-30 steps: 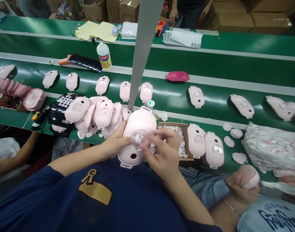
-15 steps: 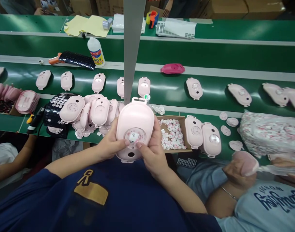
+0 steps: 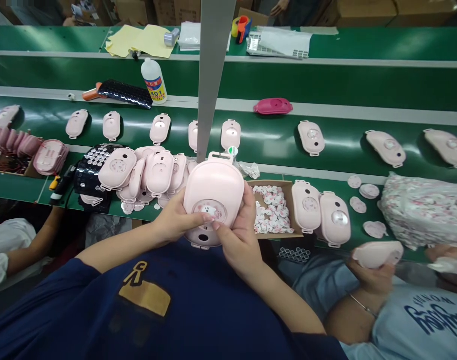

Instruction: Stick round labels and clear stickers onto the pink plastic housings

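Observation:
A pale pink plastic casing (image 3: 214,185) with a loop at its top end is held upright in front of my chest. My left hand (image 3: 178,219) grips its left side, the thumb lying across a round recess. My right hand (image 3: 240,240) wraps the right edge, its thumb pressing at the recess's lower rim. Inside the recess sits a small white cat-face piece (image 3: 206,209), partly covered by my left thumb. Under the recess is a dark round spot. Right of my hands stands a cardboard box (image 3: 298,222) of similar small cat-face pieces (image 3: 273,212).
Pink casings (image 3: 160,172) are heaped at left; more ride the green conveyor (image 3: 266,145). A grey post (image 3: 213,75) rises just beyond my hands. Two casings (image 3: 306,206) lie right of the box, near a plastic bag (image 3: 423,205). A co-worker's hand (image 3: 374,280) holds another casing.
My left thumb has slid right over the cat-face piece. The view has shifted slightly, and conveyor casings have moved right. The co-worker's casing has turned to lie flatter.

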`<act>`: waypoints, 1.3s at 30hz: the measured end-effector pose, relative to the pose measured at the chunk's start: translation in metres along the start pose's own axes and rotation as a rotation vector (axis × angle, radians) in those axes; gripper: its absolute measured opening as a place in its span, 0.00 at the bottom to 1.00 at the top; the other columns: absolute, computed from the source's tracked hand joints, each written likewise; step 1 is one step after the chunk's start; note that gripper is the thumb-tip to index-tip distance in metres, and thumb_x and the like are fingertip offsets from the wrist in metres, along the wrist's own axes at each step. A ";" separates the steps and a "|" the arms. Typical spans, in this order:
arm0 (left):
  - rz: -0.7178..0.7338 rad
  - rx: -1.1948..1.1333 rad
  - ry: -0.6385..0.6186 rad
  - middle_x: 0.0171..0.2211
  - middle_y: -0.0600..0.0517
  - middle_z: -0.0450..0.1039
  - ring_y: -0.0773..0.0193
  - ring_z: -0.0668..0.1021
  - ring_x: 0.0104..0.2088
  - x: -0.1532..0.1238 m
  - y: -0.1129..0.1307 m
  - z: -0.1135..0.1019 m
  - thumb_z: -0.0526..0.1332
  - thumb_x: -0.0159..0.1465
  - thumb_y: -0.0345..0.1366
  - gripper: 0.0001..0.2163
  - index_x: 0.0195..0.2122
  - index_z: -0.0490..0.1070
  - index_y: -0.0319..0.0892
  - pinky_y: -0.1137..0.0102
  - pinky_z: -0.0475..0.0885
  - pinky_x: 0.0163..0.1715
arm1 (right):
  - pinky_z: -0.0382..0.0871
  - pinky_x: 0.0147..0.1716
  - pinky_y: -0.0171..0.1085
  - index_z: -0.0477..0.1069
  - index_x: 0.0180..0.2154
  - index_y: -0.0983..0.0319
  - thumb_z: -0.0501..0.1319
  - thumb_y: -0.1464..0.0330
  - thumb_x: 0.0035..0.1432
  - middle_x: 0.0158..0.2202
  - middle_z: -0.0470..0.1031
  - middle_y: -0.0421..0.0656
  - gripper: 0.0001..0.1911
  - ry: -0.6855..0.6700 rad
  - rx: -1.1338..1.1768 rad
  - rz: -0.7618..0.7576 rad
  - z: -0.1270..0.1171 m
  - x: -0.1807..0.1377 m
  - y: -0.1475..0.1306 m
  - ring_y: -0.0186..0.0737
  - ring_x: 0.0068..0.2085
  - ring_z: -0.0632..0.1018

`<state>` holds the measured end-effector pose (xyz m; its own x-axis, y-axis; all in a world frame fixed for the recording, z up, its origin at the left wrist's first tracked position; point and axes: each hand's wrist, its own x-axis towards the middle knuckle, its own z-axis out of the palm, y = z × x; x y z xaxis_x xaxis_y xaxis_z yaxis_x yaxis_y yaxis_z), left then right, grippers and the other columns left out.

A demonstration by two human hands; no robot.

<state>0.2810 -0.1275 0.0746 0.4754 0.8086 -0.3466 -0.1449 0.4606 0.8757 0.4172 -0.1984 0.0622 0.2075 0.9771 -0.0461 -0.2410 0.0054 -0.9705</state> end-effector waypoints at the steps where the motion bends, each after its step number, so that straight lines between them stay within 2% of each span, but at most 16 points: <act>1: -0.007 -0.011 0.005 0.47 0.41 0.79 0.48 0.80 0.47 0.001 0.000 0.000 0.78 0.46 0.40 0.35 0.54 0.69 0.37 0.61 0.77 0.45 | 0.55 0.70 0.50 0.39 0.71 0.51 0.65 0.63 0.59 0.73 0.48 0.44 0.47 0.000 0.001 -0.001 0.000 0.001 0.000 0.47 0.71 0.59; 9: -0.059 -0.042 -0.057 0.47 0.41 0.79 0.49 0.81 0.45 0.001 -0.002 -0.005 0.78 0.47 0.39 0.31 0.51 0.72 0.37 0.61 0.76 0.44 | 0.57 0.69 0.49 0.44 0.69 0.54 0.65 0.65 0.58 0.70 0.56 0.47 0.45 -0.005 -0.010 -0.007 0.004 0.004 -0.001 0.46 0.69 0.62; 14: 0.002 -0.024 -0.036 0.48 0.41 0.79 0.49 0.80 0.46 0.000 -0.002 -0.006 0.77 0.47 0.39 0.29 0.49 0.73 0.37 0.60 0.76 0.47 | 0.56 0.69 0.50 0.43 0.70 0.53 0.65 0.66 0.58 0.71 0.54 0.46 0.45 -0.029 0.021 0.021 0.005 0.004 0.000 0.47 0.70 0.61; 19: -0.028 -0.054 -0.033 0.48 0.41 0.79 0.48 0.80 0.47 0.002 0.002 -0.005 0.77 0.49 0.39 0.35 0.57 0.70 0.38 0.60 0.76 0.47 | 0.53 0.71 0.54 0.42 0.70 0.49 0.65 0.67 0.58 0.73 0.50 0.43 0.46 -0.043 0.142 0.082 0.003 0.009 0.010 0.48 0.71 0.59; 25: -0.018 -0.268 -0.092 0.51 0.40 0.78 0.41 0.77 0.53 0.006 -0.001 -0.008 0.72 0.51 0.43 0.37 0.62 0.67 0.39 0.54 0.73 0.52 | 0.46 0.72 0.55 0.42 0.70 0.47 0.65 0.70 0.56 0.71 0.54 0.41 0.48 -0.022 0.183 0.100 0.002 0.014 0.013 0.46 0.71 0.59; 33: -0.073 -0.207 -0.057 0.45 0.41 0.80 0.43 0.80 0.47 0.004 0.004 -0.007 0.75 0.48 0.40 0.40 0.63 0.66 0.39 0.55 0.74 0.49 | 0.48 0.72 0.54 0.40 0.71 0.47 0.65 0.69 0.57 0.72 0.52 0.41 0.49 -0.035 0.137 0.101 0.003 0.014 0.013 0.46 0.71 0.59; 39: -0.063 -0.189 -0.043 0.46 0.41 0.80 0.44 0.80 0.48 0.004 0.007 -0.007 0.75 0.48 0.39 0.39 0.62 0.66 0.39 0.56 0.74 0.49 | 0.53 0.71 0.52 0.40 0.71 0.49 0.65 0.68 0.57 0.73 0.50 0.43 0.49 -0.042 0.102 0.084 0.004 0.016 0.011 0.46 0.70 0.60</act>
<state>0.2758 -0.1187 0.0770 0.5249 0.7613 -0.3806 -0.2724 0.5739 0.7723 0.4137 -0.1820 0.0522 0.1432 0.9831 -0.1145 -0.3514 -0.0576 -0.9345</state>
